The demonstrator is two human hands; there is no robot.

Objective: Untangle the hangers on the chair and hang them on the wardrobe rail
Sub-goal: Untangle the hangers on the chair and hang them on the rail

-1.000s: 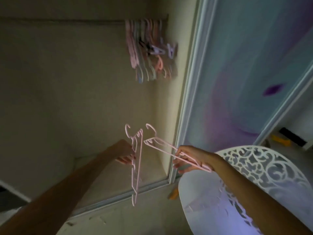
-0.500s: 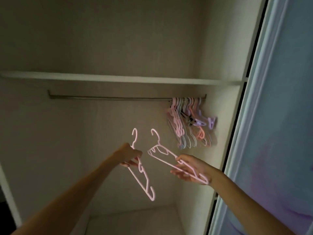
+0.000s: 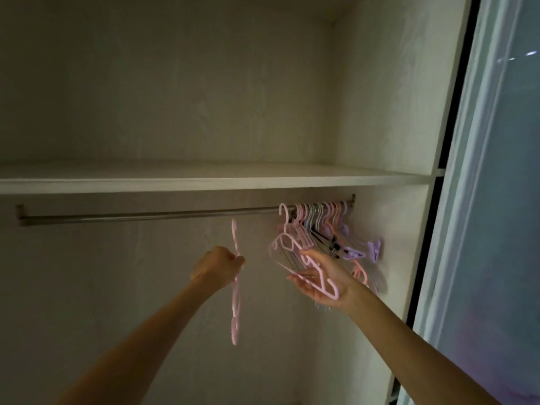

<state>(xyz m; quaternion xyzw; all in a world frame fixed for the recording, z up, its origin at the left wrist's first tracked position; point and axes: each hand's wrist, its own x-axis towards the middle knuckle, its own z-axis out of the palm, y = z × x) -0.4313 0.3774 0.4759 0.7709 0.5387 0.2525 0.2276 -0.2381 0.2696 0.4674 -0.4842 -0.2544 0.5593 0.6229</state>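
Hanging step. Right hand [image 3: 320,277] holds a pink hanger [image 3: 295,249], fingers loosely around it, hook at the wardrobe rail [image 3: 146,215] beside the hung bunch [image 3: 324,226] — seat it next. Left hand [image 3: 217,266] grips a second pink hanger [image 3: 235,302] just below the rail.

The thin pink plastic hanger [image 3: 234,299] in the left hand [image 3: 217,266] shows edge-on and blurred, so its shape cannot be read. The bunched pastel plastic hangers [image 3: 321,226] at the right end of the grey metal wardrobe rail [image 3: 146,215] overlap too tightly to count. Both forearms are cut off by the lower edge.
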